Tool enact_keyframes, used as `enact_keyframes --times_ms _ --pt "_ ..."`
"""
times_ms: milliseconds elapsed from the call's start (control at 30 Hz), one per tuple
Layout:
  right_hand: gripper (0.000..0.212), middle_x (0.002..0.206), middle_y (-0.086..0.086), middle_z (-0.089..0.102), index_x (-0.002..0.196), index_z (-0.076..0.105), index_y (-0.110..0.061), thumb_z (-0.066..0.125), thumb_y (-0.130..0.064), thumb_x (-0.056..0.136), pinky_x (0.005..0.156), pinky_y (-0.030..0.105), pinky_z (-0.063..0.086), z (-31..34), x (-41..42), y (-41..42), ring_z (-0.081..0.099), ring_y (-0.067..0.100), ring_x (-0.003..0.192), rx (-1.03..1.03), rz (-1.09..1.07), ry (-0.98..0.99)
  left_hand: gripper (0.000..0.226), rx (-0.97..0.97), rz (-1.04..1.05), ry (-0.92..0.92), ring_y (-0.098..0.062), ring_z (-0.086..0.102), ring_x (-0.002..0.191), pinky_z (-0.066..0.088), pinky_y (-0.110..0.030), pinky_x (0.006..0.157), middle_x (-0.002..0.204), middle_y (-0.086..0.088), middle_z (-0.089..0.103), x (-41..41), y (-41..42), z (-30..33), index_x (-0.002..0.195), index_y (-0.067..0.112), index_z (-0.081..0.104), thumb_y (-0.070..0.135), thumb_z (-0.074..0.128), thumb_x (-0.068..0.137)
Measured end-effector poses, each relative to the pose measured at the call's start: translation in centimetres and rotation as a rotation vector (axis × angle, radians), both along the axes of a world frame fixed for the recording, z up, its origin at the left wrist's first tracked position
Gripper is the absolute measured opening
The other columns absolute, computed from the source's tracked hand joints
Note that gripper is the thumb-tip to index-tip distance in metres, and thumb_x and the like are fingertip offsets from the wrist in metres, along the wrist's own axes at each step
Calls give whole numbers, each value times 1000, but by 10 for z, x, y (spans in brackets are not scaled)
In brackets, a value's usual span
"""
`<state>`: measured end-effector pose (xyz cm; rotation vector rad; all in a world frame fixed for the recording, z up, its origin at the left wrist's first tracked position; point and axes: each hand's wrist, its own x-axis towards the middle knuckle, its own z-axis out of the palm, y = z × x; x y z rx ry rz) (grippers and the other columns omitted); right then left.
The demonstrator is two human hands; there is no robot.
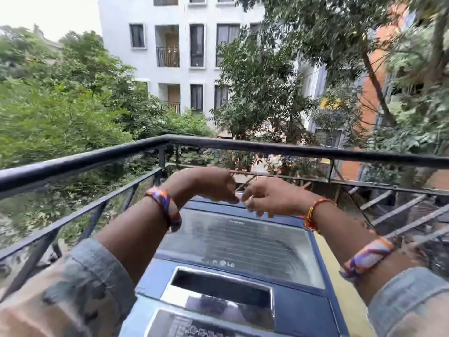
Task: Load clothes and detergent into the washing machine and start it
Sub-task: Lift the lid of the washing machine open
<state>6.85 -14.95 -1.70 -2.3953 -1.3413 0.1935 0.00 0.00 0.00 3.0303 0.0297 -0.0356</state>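
Washing machine (233, 259): lid (233, 239) closed, nothing loaded. Left hand (209, 186), right hand (269, 198): both hovered above; grip indistinct.

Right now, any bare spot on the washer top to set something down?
The glass lid is shut and bare between the two forearms, from the LG logo strip back toward the hands. The far edge is crowded: left hand and right hand meet there. The control panel in front is best left clear.

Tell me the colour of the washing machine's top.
Dark blue, with a see-through grey lid, on the washing machine. Best seen in the head view.
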Motion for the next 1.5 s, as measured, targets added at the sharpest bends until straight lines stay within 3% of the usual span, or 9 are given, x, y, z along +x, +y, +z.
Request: enact_keyframes --times_ms 133,267,367,533,667,800,1100,1367,1500 --pt "9 77 3 60 98 56 -9 49 -12 94 56 18 51 -44 -12 5 58 6 64 -261 76 418 17 -255 115 453 -19 58 86 43 -20 63 99 -7 61 -16 0 -42 103 15 55 27 46 95" --pt "26 72 -2 57 112 60 1 53 -15 93 60 16 46 -76 -26 2 52 4 63 -429 138 467 28 -276 106 605 -7 60 77 42 -16 63 113 -16 63 -29 0 -82 113 6 59 23 46 95" --pt "28 78 5 58 107 64 -1 58 -22 90 62 22 43 -89 -42 0 50 10 66 -515 202 359 32 -200 18 489 6 53 55 37 -6 53 97 -8 62 -37 -6 -100 110 2 62 26 52 92" --pt "29 83 8 56 91 62 -7 59 -35 87 55 26 35 -107 -63 -9 48 20 76 -607 190 164 52 -229 -94 477 -13 44 68 36 -24 61 77 -6 52 -62 -18 -135 100 3 62 47 61 73" --pt "43 95 15 68 95 65 -3 64 -44 81 64 27 37 -104 -75 -11 56 26 80 -551 115 62 31 -143 -39 273 -15 46 73 34 -26 63 82 -13 61 -73 -29 -143 93 5 63 33 68 79" --pt "42 68 -5 52 68 48 -19 79 -47 63 50 26 33 -83 -84 -14 53 18 67 -475 40 -99 35 -23 -9 78 -18 49 76 36 -27 64 83 3 53 -82 -42 -118 96 14 58 32 74 70" --pt "30 101 6 64 94 59 -18 71 -31 69 64 30 38 -42 -70 -14 61 28 99 -180 -135 -515 35 170 57 -207 -28 63 97 36 -28 59 99 -3 67 -56 -39 -59 95 19 61 29 72 64" --pt "44 109 -2 57 113 55 -28 65 -38 71 78 31 39 10 -41 -16 53 22 106 99 -201 -659 43 222 111 -428 -24 60 76 40 -26 58 75 3 56 -28 -27 6 94 24 63 38 74 56" --pt "56 121 -1 54 121 54 -29 71 -46 70 88 36 36 27 -18 -16 46 23 114 231 -289 -759 49 248 138 -580 -19 47 74 39 -28 61 92 0 64 -12 -21 37 102 26 64 38 79 58"
